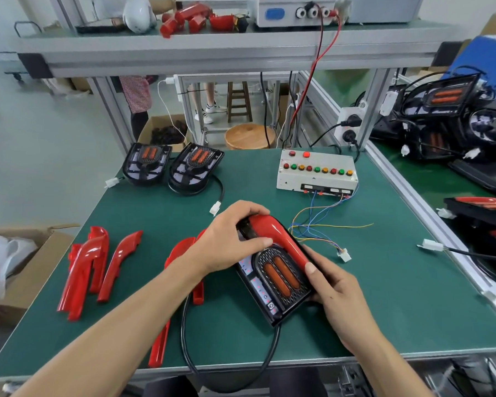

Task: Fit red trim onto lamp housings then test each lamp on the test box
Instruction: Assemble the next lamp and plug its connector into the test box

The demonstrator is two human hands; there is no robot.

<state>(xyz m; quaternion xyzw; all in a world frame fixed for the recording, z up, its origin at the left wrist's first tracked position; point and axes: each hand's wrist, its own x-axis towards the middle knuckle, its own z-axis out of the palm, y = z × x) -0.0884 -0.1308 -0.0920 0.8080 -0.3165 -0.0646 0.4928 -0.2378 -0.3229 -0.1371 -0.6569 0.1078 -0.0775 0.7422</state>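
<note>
A black lamp housing with two orange bars lies on the green mat in front of me. A curved red trim sits along its right edge. My left hand grips the housing's far end, fingers curled over the trim's top and thumb laid across it. My right hand holds the housing's right side, thumb pressing the trim's lower end. The white test box with coloured buttons stands behind, its loose connector lying right of the housing.
Several loose red trims lie at the left, with more partly under my left arm. Two bare housings stand at the back left. A black cable loops toward the near edge. More lamps fill the right bench. A cardboard box stands left.
</note>
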